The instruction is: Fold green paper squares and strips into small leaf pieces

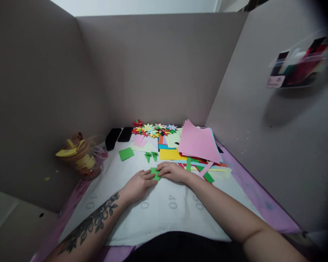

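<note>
A small green paper piece (155,173) lies on the white cloth, with fingers of both hands on it. My left hand (140,184) holds its left and lower edge, fingers close together. From the right, my right hand (171,171) pinches the upper right edge. The fingertips cover part of the paper, so its folds cannot be made out. Just beyond it are two small folded green pieces (151,157). Farther left rests a flat green square (126,154).
Folded paper stars (153,129) are heaped at the back. Pink sheets (198,142) and coloured strips (206,173) lie right. Two black objects (118,135), a brown pot (83,160) and a clear cup (98,145) stand left. Grey panels (164,69) enclose the table; a clear holder (297,69) hangs right.
</note>
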### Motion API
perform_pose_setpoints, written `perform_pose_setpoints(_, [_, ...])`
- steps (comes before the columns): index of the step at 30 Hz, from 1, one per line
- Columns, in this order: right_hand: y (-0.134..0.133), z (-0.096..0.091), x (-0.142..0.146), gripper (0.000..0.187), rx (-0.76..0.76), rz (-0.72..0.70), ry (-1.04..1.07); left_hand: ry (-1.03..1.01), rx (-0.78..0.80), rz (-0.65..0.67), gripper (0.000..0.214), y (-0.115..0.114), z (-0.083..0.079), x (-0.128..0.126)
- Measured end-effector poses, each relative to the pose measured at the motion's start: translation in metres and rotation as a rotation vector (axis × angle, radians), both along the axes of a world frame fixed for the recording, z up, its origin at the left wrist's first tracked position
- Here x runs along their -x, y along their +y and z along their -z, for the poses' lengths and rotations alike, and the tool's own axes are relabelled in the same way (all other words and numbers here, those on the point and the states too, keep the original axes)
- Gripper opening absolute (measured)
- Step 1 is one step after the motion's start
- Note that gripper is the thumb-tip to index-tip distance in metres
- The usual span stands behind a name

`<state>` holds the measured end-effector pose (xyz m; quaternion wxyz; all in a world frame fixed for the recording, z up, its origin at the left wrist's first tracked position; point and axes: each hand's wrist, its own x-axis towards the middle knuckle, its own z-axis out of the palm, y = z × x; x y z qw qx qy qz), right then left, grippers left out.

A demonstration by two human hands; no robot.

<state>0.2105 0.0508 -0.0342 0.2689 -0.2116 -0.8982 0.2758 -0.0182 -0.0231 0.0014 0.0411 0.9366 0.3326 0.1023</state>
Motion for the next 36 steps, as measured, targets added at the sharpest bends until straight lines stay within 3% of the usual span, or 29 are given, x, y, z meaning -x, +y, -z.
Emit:
perform_pose_setpoints(6, [0.000, -0.009, -0.002, 0.011, 0.033, 0.015, 0.001, 0.076, -0.003, -0.032, 0.044, -0.006, -0.002, -0.003])
perform_pose_setpoints(14, [-0.008, -0.018, 0.003, 0.013, -0.125, 0.040, -0.073, 0.019, 0.031, -0.073, 0.044, -0.005, 0.001, -0.001])
perform_pose_setpoints(19, [-0.008, -0.017, 0.003, 0.010, -0.129, 0.043, -0.079, -0.015, 0.054, -0.043, 0.042, -0.006, -0.006, -0.001])
perform_pose_setpoints(27, [-0.002, -0.017, 0.006, 0.006, -0.013, 0.157, -0.083, -0.032, 0.061, -0.008, 0.037, -0.005, -0.008, -0.006])
perform_pose_setpoints(36, [-0.005, -0.015, 0.025, 0.009, -0.038, 0.328, -0.125, -0.081, 0.055, -0.032, 0.032, -0.006, -0.007, -0.009])
